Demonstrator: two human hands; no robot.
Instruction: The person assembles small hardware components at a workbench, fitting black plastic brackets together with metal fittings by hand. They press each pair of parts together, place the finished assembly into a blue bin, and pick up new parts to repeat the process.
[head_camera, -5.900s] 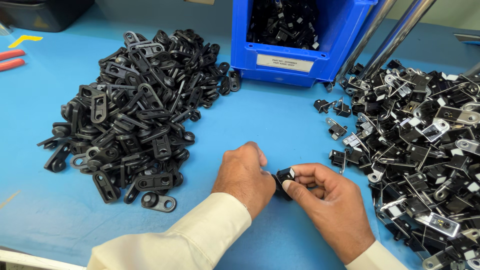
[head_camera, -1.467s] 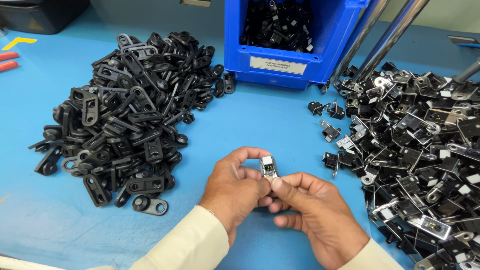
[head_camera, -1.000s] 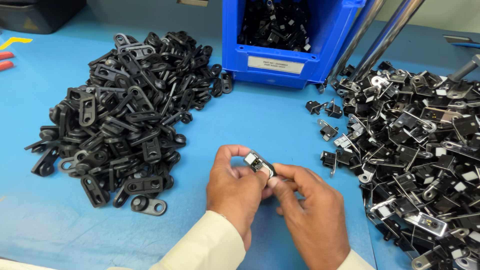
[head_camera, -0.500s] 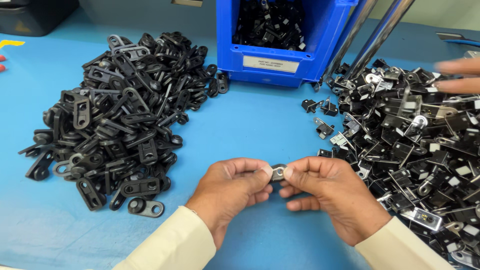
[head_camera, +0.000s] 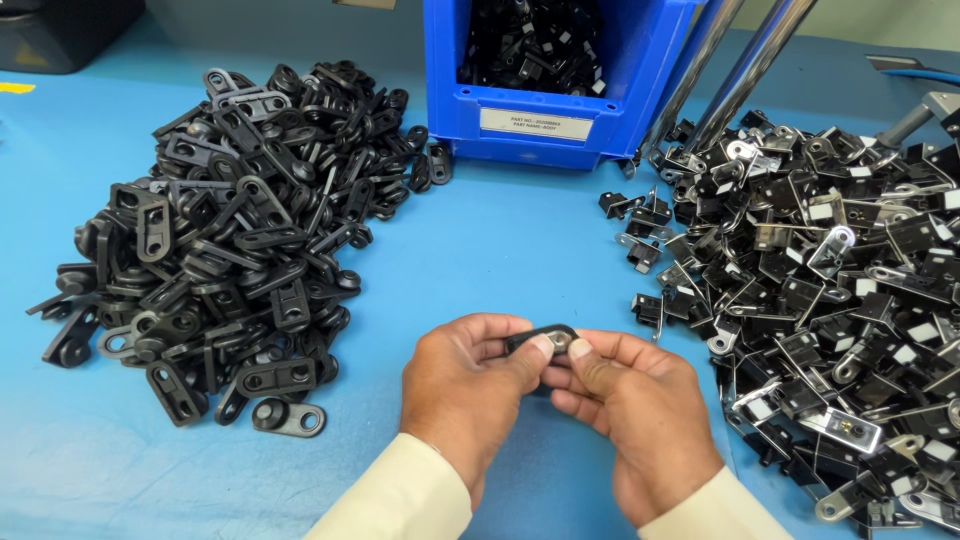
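I see my left hand (head_camera: 465, 385) and right hand (head_camera: 640, 410) now pinch 1 small black plastic bracket (head_camera: 540, 338) flat, lower than 1 second ago, its metal insert (head_camera: 558, 340) pressed under both thumbs

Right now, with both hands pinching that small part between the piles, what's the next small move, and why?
Probably press the thumbs together to seat the metal piece. The left hand and right hand hold one small black part with a silvery insert at the thumb tips, above the blue table, so it seems mid-assembly.
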